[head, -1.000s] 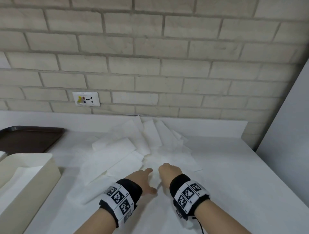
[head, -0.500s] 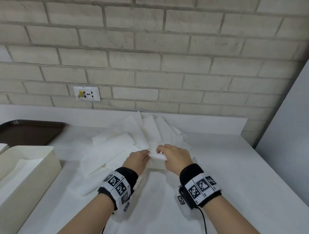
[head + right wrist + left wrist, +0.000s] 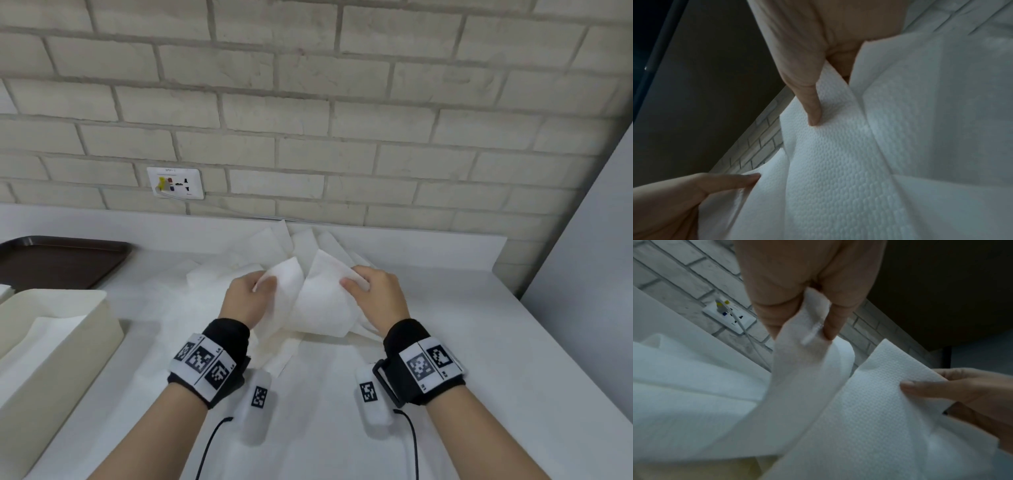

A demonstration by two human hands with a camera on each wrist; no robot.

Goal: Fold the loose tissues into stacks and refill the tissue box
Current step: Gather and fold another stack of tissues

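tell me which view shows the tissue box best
The head view: the cream tissue box sits open at the left edge of the counter, with white tissue lying inside. Neither wrist view shows the box; both are filled by the left hand and right hand pinching a held tissue.

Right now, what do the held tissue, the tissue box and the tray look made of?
Tissue: soft embossed paper, matte white, dimpled texture, drapes limply. Tissue box: likely plastic, smooth cream walls, rounded rim. Tray: probably plastic, dark brown, slight sheen, moulded raised lip.
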